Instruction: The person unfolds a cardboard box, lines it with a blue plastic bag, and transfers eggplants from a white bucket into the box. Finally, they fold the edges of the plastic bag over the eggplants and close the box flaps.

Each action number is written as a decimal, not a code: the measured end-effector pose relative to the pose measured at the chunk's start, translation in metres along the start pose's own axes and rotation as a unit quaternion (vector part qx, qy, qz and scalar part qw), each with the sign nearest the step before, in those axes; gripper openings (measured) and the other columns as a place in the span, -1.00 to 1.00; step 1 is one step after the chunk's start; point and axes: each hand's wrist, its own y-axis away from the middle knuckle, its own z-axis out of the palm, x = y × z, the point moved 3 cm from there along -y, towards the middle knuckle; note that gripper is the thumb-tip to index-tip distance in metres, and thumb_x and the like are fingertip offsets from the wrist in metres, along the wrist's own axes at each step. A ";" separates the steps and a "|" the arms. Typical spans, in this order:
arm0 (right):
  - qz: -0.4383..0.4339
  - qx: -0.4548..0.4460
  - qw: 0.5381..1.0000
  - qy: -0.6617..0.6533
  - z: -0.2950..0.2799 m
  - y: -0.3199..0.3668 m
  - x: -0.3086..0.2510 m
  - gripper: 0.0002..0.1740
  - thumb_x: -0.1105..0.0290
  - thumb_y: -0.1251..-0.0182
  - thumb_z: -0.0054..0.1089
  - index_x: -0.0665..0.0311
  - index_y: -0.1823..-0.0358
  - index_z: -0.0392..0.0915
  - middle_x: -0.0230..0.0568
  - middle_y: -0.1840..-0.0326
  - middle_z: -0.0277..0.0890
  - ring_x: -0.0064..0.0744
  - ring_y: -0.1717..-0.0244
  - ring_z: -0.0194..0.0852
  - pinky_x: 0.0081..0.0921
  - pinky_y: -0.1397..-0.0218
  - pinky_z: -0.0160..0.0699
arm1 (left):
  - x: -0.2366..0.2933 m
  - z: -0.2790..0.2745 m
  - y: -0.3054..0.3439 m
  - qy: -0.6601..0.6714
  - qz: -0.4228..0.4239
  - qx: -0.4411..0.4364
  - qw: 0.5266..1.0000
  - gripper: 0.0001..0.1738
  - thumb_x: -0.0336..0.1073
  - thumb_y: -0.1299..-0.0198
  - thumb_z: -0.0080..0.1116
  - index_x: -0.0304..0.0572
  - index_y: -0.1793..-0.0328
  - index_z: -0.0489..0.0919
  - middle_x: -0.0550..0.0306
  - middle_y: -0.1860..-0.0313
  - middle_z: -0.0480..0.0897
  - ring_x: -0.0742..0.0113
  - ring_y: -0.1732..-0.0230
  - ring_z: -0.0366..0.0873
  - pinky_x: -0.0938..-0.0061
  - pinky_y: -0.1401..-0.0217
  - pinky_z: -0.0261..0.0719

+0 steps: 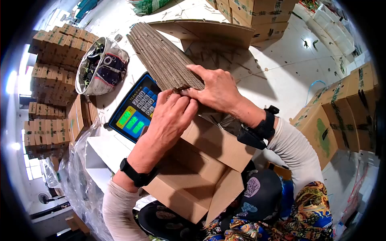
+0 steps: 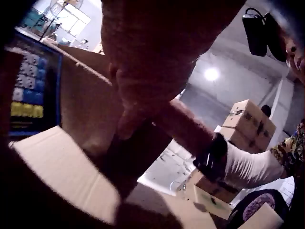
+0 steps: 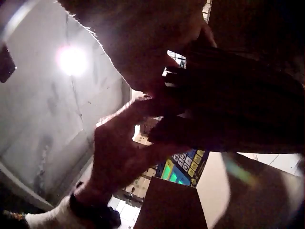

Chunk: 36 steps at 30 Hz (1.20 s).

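A thick stack of flattened cardboard sheets [image 1: 163, 54] lies on its edges, running away from me. My right hand [image 1: 221, 90] grips its near end, thumb toward the near corner and fingers over the far side. At that same corner, the curled fingers of my left hand [image 1: 171, 116] pinch the sheets; the fingertips are partly hidden. Below both hands an open cardboard box [image 1: 201, 160] stands with its flaps spread. The right wrist view shows the stack [image 3: 238, 100] dark, with the left hand [image 3: 119, 152] close against its end.
A scale with keypad and lit green display [image 1: 134, 108] sits left of the stack. Further left is a white bucket [image 1: 86, 82] with dark contents. A large cardboard panel [image 1: 209, 32] stands behind the stack. Packed cartons [image 1: 341, 108] line the right side, more cartons [image 1: 48, 132] the left.
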 end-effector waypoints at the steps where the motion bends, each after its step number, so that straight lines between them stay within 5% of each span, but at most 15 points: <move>1: -0.003 -0.018 1.000 -0.007 0.005 -0.001 -0.003 -0.24 -0.04 -0.09 0.34 0.12 -0.30 0.36 0.13 0.28 0.63 0.12 0.23 0.64 -0.13 0.11 0.61 | 0.003 0.001 0.010 0.009 -0.009 0.039 0.999 -0.65 -0.41 0.01 0.15 -0.20 0.03 0.51 0.13 0.23 0.54 0.21 0.02 0.51 0.18 -0.22 0.36; 5: -0.017 -0.027 0.999 -0.032 0.026 0.007 -0.004 -0.03 -0.16 -0.12 0.30 0.19 -0.44 0.13 0.25 0.02 0.56 0.21 0.02 0.57 -0.13 -0.07 0.55 | 0.006 -0.020 0.052 0.038 -0.137 0.126 0.982 -0.55 -0.51 0.03 0.24 -0.22 -0.08 0.57 0.01 -0.05 0.58 0.05 -0.13 0.50 0.24 -0.20 0.39; 7: 0.024 -0.089 0.994 -0.057 0.035 0.014 0.008 0.08 -0.24 -0.13 0.26 0.33 -0.47 0.05 0.28 -0.33 0.30 0.09 -0.32 0.34 -0.21 -0.36 0.35 | 0.005 -0.039 0.080 0.037 -0.256 0.159 0.953 -0.54 -0.50 -0.02 0.26 -0.24 -0.13 0.55 -0.03 -0.10 0.55 0.01 -0.14 0.50 0.25 -0.24 0.38; 10: 0.060 -0.052 0.997 0.000 0.021 0.041 0.011 0.12 -0.24 -0.12 0.27 0.46 -0.46 0.04 0.31 -0.39 0.21 0.09 -0.41 0.22 -0.17 -0.42 0.25 | 0.006 -0.066 0.142 0.049 -0.386 0.152 0.909 -0.45 -0.46 -0.10 0.26 -0.21 -0.28 0.47 -0.03 -0.25 0.49 0.07 -0.30 0.41 0.23 -0.36 0.32; 14: 0.114 -0.003 0.993 0.015 -0.010 0.095 0.025 -0.10 -0.19 -0.17 0.25 0.56 -0.20 0.34 0.27 -0.11 0.46 0.07 -0.12 0.47 -0.18 -0.18 0.45 | 0.024 -0.071 0.242 0.127 -0.556 0.126 0.812 -0.35 -0.28 -0.16 0.28 -0.24 -0.38 0.35 -0.05 -0.27 0.43 0.09 -0.34 0.33 0.20 -0.34 0.30; 17: 0.206 -0.223 0.949 0.087 -0.003 0.134 0.041 -0.26 -0.14 -0.19 0.27 0.49 -0.04 0.49 0.03 0.18 0.62 -0.15 0.18 0.61 -0.24 0.07 0.56 | 0.036 -0.031 0.326 0.287 -0.649 0.027 0.705 -0.03 0.00 -0.11 0.33 -0.25 -0.53 0.10 -0.27 -0.42 0.26 -0.11 -0.43 0.21 0.12 -0.35 0.31; 19: 0.229 -0.375 0.895 -0.079 0.017 0.150 0.054 -0.41 -0.05 -0.26 0.25 0.44 0.07 0.56 -0.15 0.29 0.64 -0.37 0.30 0.60 -0.39 0.21 0.58 | 0.056 -0.021 0.332 0.427 -0.715 0.013 0.554 0.07 0.10 -0.04 0.35 -0.32 -0.53 0.07 -0.40 -0.39 0.27 -0.13 -0.36 0.30 0.23 -0.24 0.45; 20: 0.320 -0.332 0.836 -0.298 0.027 0.164 0.046 -0.53 0.03 -0.31 0.25 0.39 0.18 0.59 -0.24 0.29 0.63 -0.53 0.29 0.57 -0.51 0.27 0.57 | 0.059 -0.010 0.341 0.455 -0.708 -0.016 0.540 0.04 0.07 -0.03 0.35 -0.32 -0.51 0.13 -0.35 -0.30 0.36 -0.03 -0.24 0.40 0.29 -0.14 0.49; 21: 0.342 -0.361 0.807 -0.320 0.032 0.175 0.042 -0.55 0.04 -0.31 0.25 0.38 0.19 0.59 -0.25 0.28 0.64 -0.53 0.29 0.57 -0.51 0.26 0.57 | 0.060 0.005 0.351 0.483 -0.699 -0.044 0.526 0.00 0.05 -0.02 0.36 -0.33 -0.49 0.18 -0.29 -0.22 0.46 0.07 -0.11 0.51 0.35 -0.04 0.53; 22: 0.360 -0.388 0.777 -0.340 0.036 0.185 0.039 -0.56 0.05 -0.31 0.26 0.37 0.20 0.59 -0.25 0.27 0.64 -0.53 0.30 0.57 -0.51 0.25 0.58 | 0.059 0.015 0.359 0.482 -0.666 -0.055 0.566 -0.21 -0.10 -0.07 0.30 -0.35 -0.39 0.33 -0.12 -0.03 0.58 0.27 0.15 0.55 0.44 0.14 0.51; 25: 0.421 -0.443 0.707 -0.357 0.039 0.228 0.040 -0.62 0.12 -0.35 0.22 0.33 0.09 0.57 -0.33 0.15 0.62 -0.59 0.19 0.56 -0.59 0.13 0.56 | 0.060 -0.003 0.350 0.515 -0.645 0.019 0.565 -0.37 -0.25 -0.10 0.22 -0.36 -0.30 0.41 0.00 0.09 0.62 0.35 0.20 0.54 0.48 0.17 0.48; 29: 0.478 -0.443 0.695 -0.303 0.009 0.267 0.023 -0.60 0.01 -0.40 0.13 0.24 0.28 0.55 -0.39 0.35 0.54 -0.56 0.27 0.54 -0.56 0.19 0.57 | 0.059 0.008 0.326 0.469 -0.596 -0.002 0.651 -0.51 -0.31 -0.10 0.19 -0.38 -0.17 0.51 -0.02 -0.04 0.62 0.30 -0.05 0.52 0.45 -0.06 0.46; 31: 0.447 -0.509 0.693 -0.247 0.005 0.293 0.047 -0.54 -0.07 -0.36 0.15 0.20 0.46 0.49 -0.39 0.49 0.46 -0.54 0.40 0.50 -0.51 0.25 0.57 | 0.048 0.019 0.309 0.443 -0.544 0.089 0.707 -0.53 -0.33 -0.08 0.22 -0.38 -0.14 0.53 -0.03 -0.07 0.60 0.27 -0.10 0.51 0.46 -0.10 0.46; 33: 0.414 -0.553 0.700 -0.182 -0.009 0.293 0.021 -0.50 -0.10 -0.33 0.19 0.20 0.51 0.47 -0.38 0.52 0.46 -0.53 0.45 0.48 -0.50 0.27 0.57 | 0.047 0.026 0.293 0.517 -0.554 0.078 0.648 -0.35 -0.31 -0.04 0.27 -0.34 -0.31 0.41 -0.17 -0.08 0.57 0.08 -0.19 0.50 0.34 -0.30 0.38; 36: 0.322 -0.552 0.755 -0.146 -0.012 0.291 0.047 -0.42 -0.18 -0.25 0.20 0.29 0.25 0.55 -0.27 0.35 0.55 -0.45 0.35 0.57 -0.52 0.29 0.59 | 0.044 0.044 0.298 0.329 -0.553 0.097 0.759 -0.13 -0.31 -0.07 0.31 -0.28 -0.49 0.15 -0.27 -0.32 0.36 0.04 -0.19 0.50 0.35 -0.17 0.51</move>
